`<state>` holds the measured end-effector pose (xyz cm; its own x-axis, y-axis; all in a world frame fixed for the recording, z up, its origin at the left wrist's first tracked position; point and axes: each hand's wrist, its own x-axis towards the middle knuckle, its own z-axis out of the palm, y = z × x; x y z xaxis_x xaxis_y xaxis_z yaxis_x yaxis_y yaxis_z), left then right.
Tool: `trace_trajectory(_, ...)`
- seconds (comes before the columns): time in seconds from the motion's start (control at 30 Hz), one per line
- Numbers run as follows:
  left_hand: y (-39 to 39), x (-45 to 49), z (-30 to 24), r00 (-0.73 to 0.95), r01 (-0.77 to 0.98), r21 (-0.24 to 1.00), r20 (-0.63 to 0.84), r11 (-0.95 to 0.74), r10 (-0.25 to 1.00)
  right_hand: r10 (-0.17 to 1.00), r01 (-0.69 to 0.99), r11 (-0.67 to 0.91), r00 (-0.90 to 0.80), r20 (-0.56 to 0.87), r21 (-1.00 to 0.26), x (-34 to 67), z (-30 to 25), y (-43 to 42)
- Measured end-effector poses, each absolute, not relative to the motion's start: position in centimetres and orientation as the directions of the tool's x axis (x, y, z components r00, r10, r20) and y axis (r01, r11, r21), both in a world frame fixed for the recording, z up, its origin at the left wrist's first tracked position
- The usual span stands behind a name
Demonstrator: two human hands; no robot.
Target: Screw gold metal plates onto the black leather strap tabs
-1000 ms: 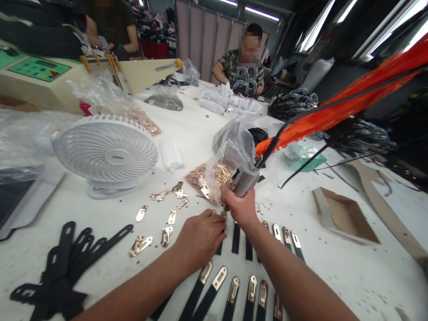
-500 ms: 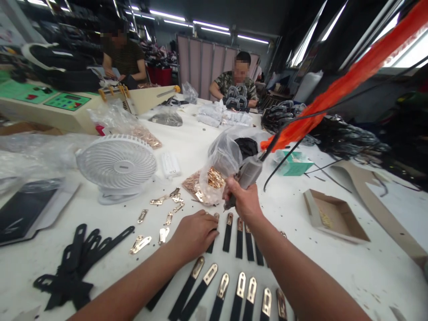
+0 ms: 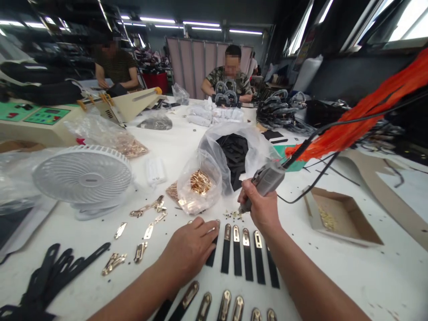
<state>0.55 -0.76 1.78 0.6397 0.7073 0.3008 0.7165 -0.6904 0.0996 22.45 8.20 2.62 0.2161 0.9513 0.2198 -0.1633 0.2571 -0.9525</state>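
Observation:
My right hand (image 3: 262,208) is closed around a grey corded power screwdriver (image 3: 265,180), its tip pointing down at a small pile of tiny gold screws (image 3: 233,215) on the white table (image 3: 334,272). My left hand (image 3: 190,248) lies with fingers spread on the leftmost of a row of black straps with gold clips (image 3: 242,252). A second row of strap ends (image 3: 217,306) lies nearer me. A clear bag of gold clips (image 3: 197,187) stands just beyond.
A white fan (image 3: 82,177), loose gold clips (image 3: 147,220), a pile of black straps (image 3: 50,276), a bag of black parts (image 3: 236,154), an open cardboard box (image 3: 337,218), an orange-wrapped cable (image 3: 361,122) and a beige machine (image 3: 50,118). Two other people sit at the far end.
My right hand has swung the screwdriver right, away from the straps to the screw pile. My left hand has stayed on the leftmost strap. The camera tilted up.

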Motion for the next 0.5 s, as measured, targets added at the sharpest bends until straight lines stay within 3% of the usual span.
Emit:
trace_trajectory(0.2,-0.9,1.7,0.7,0.674,0.723,0.037,0.179,-0.69,0.717,0.966,-0.109,0.205,0.18,0.184,-0.973,23.4,2.6,8.6)
trace_trajectory(0.5,-1.3,2.2,0.3,0.654,0.736,0.052,0.206,-0.675,0.728,0.976,-0.118,0.148,0.176,0.126,-0.982,23.7,1.9,9.3)
